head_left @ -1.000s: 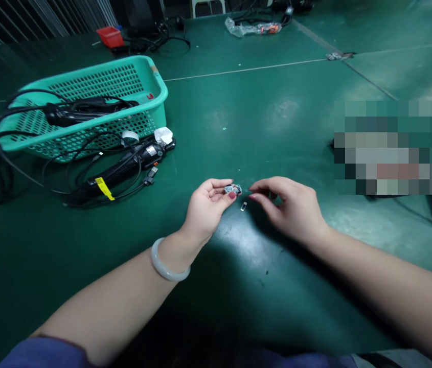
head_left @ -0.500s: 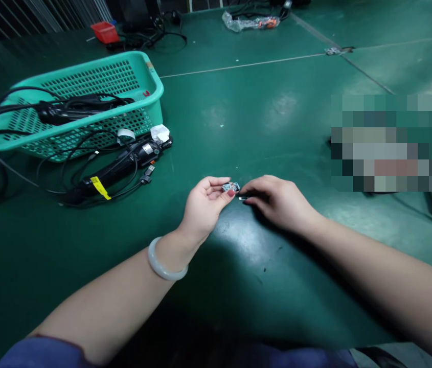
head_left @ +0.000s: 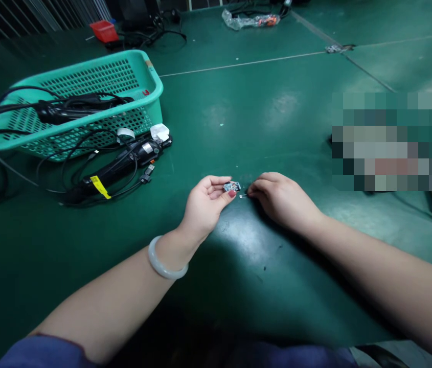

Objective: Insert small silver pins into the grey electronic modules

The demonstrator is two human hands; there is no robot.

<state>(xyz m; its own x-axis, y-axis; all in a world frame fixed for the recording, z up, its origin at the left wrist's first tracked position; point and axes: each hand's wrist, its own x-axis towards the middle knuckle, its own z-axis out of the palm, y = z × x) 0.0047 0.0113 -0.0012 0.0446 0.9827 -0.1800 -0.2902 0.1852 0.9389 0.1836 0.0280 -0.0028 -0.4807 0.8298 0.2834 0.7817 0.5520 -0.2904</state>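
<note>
Between the thumb and fingers of my left hand (head_left: 204, 202) is a small circuit board (head_left: 232, 186), pale blue-grey with a dark end. My right hand (head_left: 280, 197) is closed in a pinch just to the right of it. A tiny part with thin, shiny metal leads (head_left: 243, 196) sticks out leftward from the right fingertips; its other end is hidden by them. The leads point toward the board, and a narrow gap separates the two. Both hands are low over the green tabletop (head_left: 216, 138).
A turquoise mesh basket (head_left: 152, 110) with black corded tools stands at the left. In front of it lies a black corded tool (head_left: 119, 166) with a yellow tag. Farther back are a red bin (head_left: 104, 31) and a plastic-wrapped item (head_left: 248, 20). The right side is pixelated.
My right hand has drawn slightly right, away from the board, and its fingers have closed more tightly. The small leaded part shows more clearly. My left hand has barely moved.
</note>
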